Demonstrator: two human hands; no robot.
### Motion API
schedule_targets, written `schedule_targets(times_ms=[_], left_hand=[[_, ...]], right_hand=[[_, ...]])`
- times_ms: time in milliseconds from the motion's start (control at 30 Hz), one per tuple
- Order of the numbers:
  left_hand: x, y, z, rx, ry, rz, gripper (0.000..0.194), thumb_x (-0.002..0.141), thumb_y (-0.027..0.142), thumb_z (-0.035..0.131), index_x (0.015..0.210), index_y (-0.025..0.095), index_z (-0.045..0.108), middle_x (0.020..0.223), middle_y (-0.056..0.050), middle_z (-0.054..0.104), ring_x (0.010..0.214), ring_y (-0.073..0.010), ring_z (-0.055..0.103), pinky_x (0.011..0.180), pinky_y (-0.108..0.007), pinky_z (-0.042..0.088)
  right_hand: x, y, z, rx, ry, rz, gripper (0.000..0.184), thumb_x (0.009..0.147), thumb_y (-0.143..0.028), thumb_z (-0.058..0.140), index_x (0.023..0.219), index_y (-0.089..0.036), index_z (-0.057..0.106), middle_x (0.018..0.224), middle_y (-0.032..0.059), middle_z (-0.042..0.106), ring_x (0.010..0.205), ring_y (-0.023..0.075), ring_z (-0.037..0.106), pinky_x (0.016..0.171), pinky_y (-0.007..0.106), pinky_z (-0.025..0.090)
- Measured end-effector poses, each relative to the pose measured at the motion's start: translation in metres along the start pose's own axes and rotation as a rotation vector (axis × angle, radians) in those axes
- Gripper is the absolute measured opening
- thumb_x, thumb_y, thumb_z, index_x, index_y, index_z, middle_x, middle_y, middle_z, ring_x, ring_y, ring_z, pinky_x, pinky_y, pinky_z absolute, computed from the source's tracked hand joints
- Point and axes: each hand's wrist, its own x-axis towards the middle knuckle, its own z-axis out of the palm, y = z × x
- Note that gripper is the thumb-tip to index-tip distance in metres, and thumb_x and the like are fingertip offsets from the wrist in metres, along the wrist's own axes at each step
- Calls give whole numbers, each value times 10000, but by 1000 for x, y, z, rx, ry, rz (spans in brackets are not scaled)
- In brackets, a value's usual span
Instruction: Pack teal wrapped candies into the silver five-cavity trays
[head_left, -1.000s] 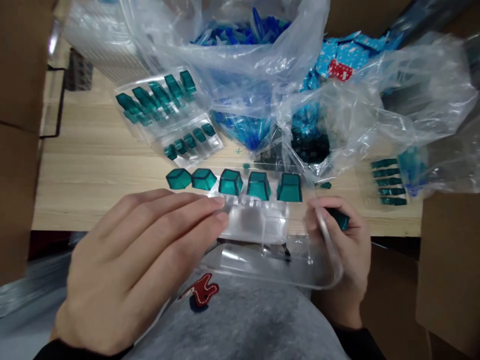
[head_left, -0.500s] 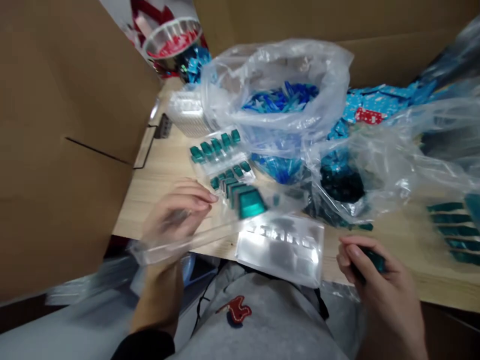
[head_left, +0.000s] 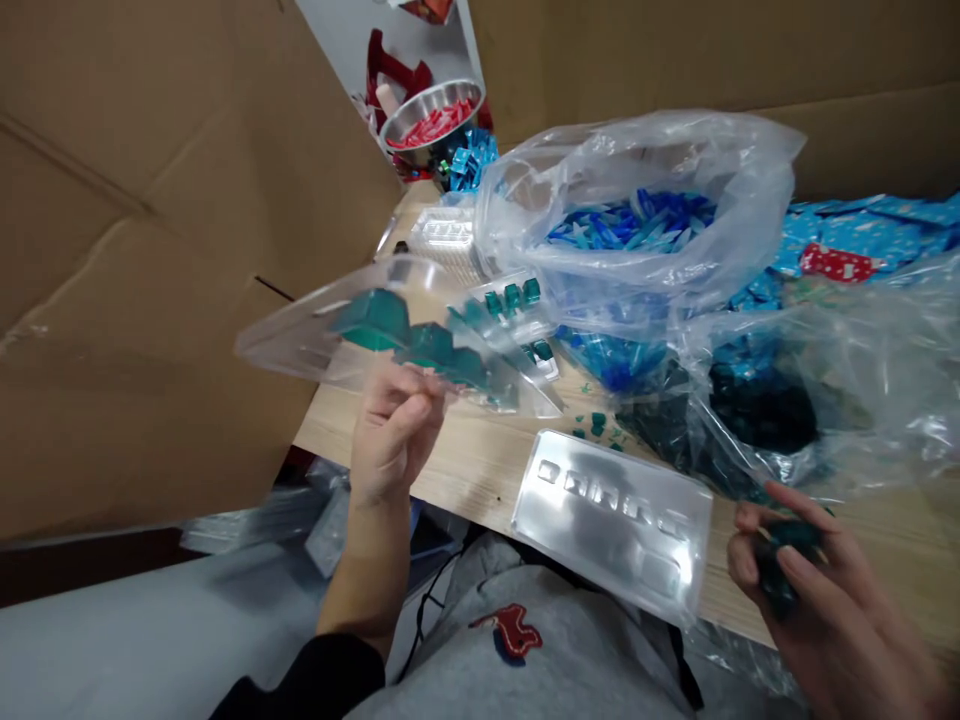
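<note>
My left hand (head_left: 397, 430) is raised above the left part of the table, its fingers closed on a clear plastic tray (head_left: 296, 335). Tilted in the air, that tray carries several translucent teal blocks (head_left: 375, 318). At the right, my right hand (head_left: 847, 610) curls around dark teal blocks (head_left: 778, 580); their exact number is hard to make out. Between the hands, an unfilled clear tray (head_left: 600, 510) with small moulded hollows lies at the table's front edge. Behind the raised tray, another tray (head_left: 551, 300) with teal blocks is partly hidden.
A big plastic bag (head_left: 525, 240) of blue pieces stands at the back. Right of it, a clear bag (head_left: 885, 390) lies by dark teal pieces (head_left: 757, 410). Small teal scraps (head_left: 598, 423) dot the wooden table (head_left: 465, 470). Cardboard (head_left: 150, 300) walls the left; a metal bowl (head_left: 431, 150) holds red pieces.
My left hand has lifted the filled tray off the unfilled one and carried it up and left. My right hand has let go of the tray's edge and keeps its teal blocks. The view has swung left.
</note>
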Motion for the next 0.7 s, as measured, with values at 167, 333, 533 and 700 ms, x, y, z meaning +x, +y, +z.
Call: schedule_targets(times_ms=[167, 333, 533, 700], left_hand=[[14, -4, -10, 155, 183, 226, 108, 901, 263, 686, 1005, 293, 680, 967, 25, 702, 860, -114, 659, 852, -281, 547], [39, -34, -4, 688, 94, 542, 238, 968, 178, 551, 1141, 277, 682, 1135, -42, 711, 1076, -194, 647, 967, -379, 485], [52, -93, 20, 1025, -51, 531, 260, 963, 195, 503, 1120, 265, 698, 1186, -113, 709, 1049, -291, 633, 889, -489, 453], [57, -96, 24, 1055, -60, 529, 296, 947, 218, 541, 1183, 304, 698, 1132, -97, 734, 968, -291, 646, 865, -517, 457]], right_hand=[[-2, -3, -2, 47, -13, 107, 485, 400, -444, 901, 869, -358, 816, 826, 53, 577, 508, 121, 492, 454, 295, 416], [-4, 5, -7, 14, -40, -34, 474, 554, -470, 893, 1011, -396, 791, 842, 51, 613, 515, 110, 508, 475, 271, 421], [-6, 7, -9, 56, -17, -74, 330, 584, -440, 895, 869, -336, 763, 758, 47, 636, 470, 114, 494, 467, 283, 426], [-5, 9, -10, 52, -47, -99, 319, 610, -409, 886, 880, -285, 769, 749, 35, 651, 468, 99, 516, 464, 246, 431]])
